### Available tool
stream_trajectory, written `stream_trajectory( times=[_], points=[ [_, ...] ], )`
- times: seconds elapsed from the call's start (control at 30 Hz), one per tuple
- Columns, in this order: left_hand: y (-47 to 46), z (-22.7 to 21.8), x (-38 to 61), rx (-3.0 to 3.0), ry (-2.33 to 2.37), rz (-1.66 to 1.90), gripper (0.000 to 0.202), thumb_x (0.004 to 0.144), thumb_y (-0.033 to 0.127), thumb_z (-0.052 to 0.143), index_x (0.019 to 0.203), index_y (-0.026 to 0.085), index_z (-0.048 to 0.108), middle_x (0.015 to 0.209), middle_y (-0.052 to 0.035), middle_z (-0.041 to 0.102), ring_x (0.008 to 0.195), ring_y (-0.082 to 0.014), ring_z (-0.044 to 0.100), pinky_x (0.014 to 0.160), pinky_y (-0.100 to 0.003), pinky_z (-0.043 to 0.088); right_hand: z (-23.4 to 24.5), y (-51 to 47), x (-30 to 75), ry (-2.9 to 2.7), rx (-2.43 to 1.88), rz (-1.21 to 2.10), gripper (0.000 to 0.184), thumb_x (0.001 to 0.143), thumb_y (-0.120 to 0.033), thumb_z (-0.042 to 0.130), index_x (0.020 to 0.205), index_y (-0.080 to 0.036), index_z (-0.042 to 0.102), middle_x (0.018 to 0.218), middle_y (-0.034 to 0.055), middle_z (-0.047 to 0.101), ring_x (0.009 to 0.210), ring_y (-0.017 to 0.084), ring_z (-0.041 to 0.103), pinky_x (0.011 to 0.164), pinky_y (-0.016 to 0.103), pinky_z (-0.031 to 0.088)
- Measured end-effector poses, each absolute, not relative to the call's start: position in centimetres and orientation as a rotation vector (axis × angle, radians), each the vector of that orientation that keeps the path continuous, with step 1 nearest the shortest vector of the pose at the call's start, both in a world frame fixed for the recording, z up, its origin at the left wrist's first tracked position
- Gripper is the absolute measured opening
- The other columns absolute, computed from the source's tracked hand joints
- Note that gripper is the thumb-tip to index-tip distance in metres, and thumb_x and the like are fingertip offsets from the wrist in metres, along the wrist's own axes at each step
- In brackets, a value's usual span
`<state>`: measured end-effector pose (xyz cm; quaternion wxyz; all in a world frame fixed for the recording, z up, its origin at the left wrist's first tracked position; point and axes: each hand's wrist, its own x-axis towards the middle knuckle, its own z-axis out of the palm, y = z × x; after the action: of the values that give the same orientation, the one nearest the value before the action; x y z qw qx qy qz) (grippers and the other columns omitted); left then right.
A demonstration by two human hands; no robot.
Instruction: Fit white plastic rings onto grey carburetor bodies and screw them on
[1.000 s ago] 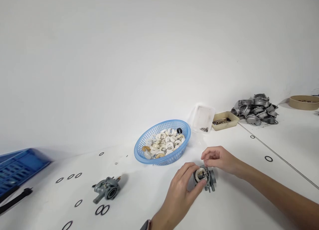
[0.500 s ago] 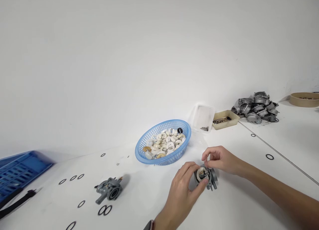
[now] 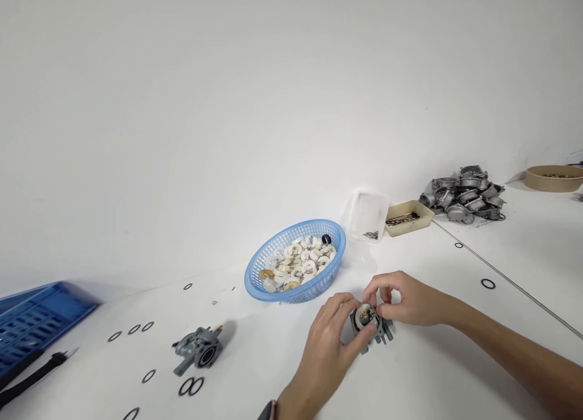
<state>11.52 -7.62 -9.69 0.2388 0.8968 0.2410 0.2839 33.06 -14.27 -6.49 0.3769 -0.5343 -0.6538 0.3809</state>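
My left hand [image 3: 328, 346] grips a small grey metal carburetor body [image 3: 370, 328] that rests on the white table [image 3: 282, 353]. My right hand [image 3: 403, 298] comes in from the right, its fingertips pinched at the top of the round opening of that body, touching it. Whatever small part sits between those fingertips is too small to make out. A second carburetor body [image 3: 197, 349] lies alone on the table to the left. Behind my hands stands a blue mesh basket [image 3: 296, 261] holding several white ring-shaped floats.
Black O-rings [image 3: 189, 386] lie scattered on the left and one [image 3: 487, 283] on the right. A clear plastic tub [image 3: 367, 216], a beige tray [image 3: 407, 217], a heap of grey metal bowls [image 3: 464, 195] and a round tan dish [image 3: 553, 178] line the back. A blue crate [image 3: 36, 323] sits far left.
My right hand has lowered and closed its fingertips onto the top of the carburetor body. My left hand has turned the body slightly. The view has shifted a little.
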Motion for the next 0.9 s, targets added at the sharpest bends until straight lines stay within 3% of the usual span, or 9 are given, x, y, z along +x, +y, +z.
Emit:
stream_trajectory(
  times=[0.2, 0.7, 0.77, 0.9],
  points=[
    [-7.4, -10.0, 11.5, 2.445, 0.625, 0.822, 0.018, 0.096, 0.033, 0.064, 0.112, 0.024, 0.066, 0.11, -0.0064, 0.068, 0.099, -0.0245, 0.066, 0.085, -0.037, 0.056, -6.1, -14.7, 33.3, -1.832, -1.35, 0.923, 0.04, 0.071, -0.015, 0.067, 0.108, -0.028, 0.074, 0.106, 0.0019, 0.066, 0.082, 0.016, 0.055, 0.073, 0.029, 0.048],
    [-7.4, -10.4, 11.6, 2.456, 0.599, 0.856, 0.018, 0.096, 0.031, 0.065, 0.112, 0.025, 0.066, 0.109, -0.0066, 0.068, 0.099, -0.0245, 0.066, 0.085, -0.037, 0.056, -6.3, -14.6, 33.3, -1.852, -1.389, 0.875, 0.041, 0.074, -0.013, 0.063, 0.11, -0.03, 0.072, 0.106, -0.0001, 0.066, 0.082, 0.016, 0.053, 0.074, 0.029, 0.048],
    [-7.4, -10.3, 11.6, 2.473, 0.593, 0.876, 0.02, 0.096, 0.034, 0.065, 0.113, 0.024, 0.066, 0.108, -0.0073, 0.068, 0.097, -0.0247, 0.067, 0.082, -0.037, 0.056, -6.0, -14.8, 33.4, -1.871, -1.382, 0.859, 0.041, 0.074, -0.014, 0.065, 0.111, -0.029, 0.071, 0.107, 0.0004, 0.065, 0.088, 0.018, 0.055, 0.079, 0.031, 0.049],
    [-7.0, -9.5, 10.9, 2.479, 0.59, 1.112, 0.019, 0.099, 0.036, 0.06, 0.113, 0.023, 0.063, 0.108, -0.0076, 0.069, 0.098, -0.0241, 0.067, 0.083, -0.035, 0.056, -6.0, -14.9, 33.1, -1.933, -1.356, 0.813, 0.057, 0.069, -0.02, 0.077, 0.124, -0.027, 0.064, 0.122, 0.0037, 0.062, 0.117, 0.025, 0.054, 0.104, 0.039, 0.043]
  ],
)
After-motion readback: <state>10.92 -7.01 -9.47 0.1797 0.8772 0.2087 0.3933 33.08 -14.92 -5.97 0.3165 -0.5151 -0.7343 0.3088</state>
